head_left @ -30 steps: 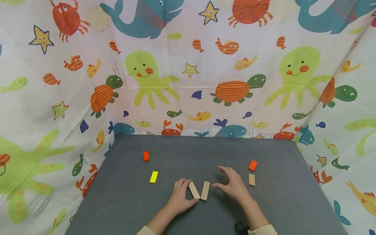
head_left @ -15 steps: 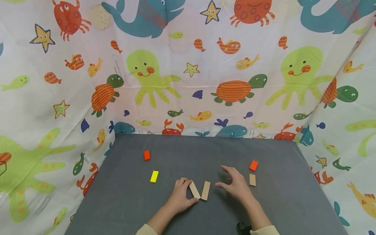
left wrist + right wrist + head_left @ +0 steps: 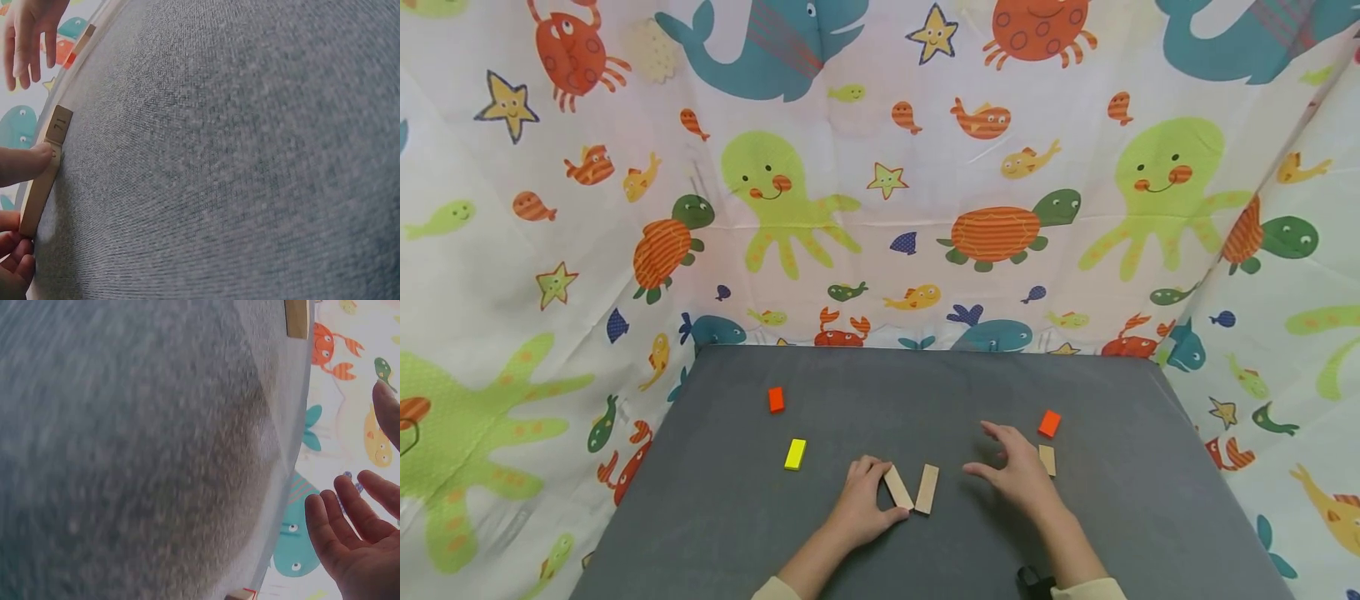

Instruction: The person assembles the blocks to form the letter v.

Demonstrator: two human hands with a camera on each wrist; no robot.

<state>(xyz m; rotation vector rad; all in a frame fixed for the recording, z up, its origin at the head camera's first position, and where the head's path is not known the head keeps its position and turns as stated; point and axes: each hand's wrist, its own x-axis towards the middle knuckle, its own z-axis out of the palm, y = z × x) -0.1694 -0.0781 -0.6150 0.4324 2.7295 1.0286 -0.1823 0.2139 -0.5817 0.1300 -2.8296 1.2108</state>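
My left hand (image 3: 859, 507) pinches a plain wooden block (image 3: 898, 487) between thumb and fingertips, at its two ends, as it lies on the grey tabletop. A second wooden block (image 3: 927, 490) lies beside it. Their near ends almost meet, so the pair forms a V in the head view. In the left wrist view the second block (image 3: 58, 125) shows a marking on its end face, and the thumb (image 3: 34, 162) presses the held block. My right hand (image 3: 1018, 471) hovers to the right, fingers spread and loosely bent, holding nothing.
An orange block (image 3: 1049, 423) and a short wooden block (image 3: 1048, 461), partly behind the right hand, lie at the right. Another orange block (image 3: 777, 400) and a yellow block (image 3: 795, 454) lie at the left. A sea-animal curtain (image 3: 880, 250) borders the grey table (image 3: 700, 517).
My right hand has drawn away to the right from the two middle blocks and now covers part of the short wooden block. The left hand and the blocks have stayed in place.
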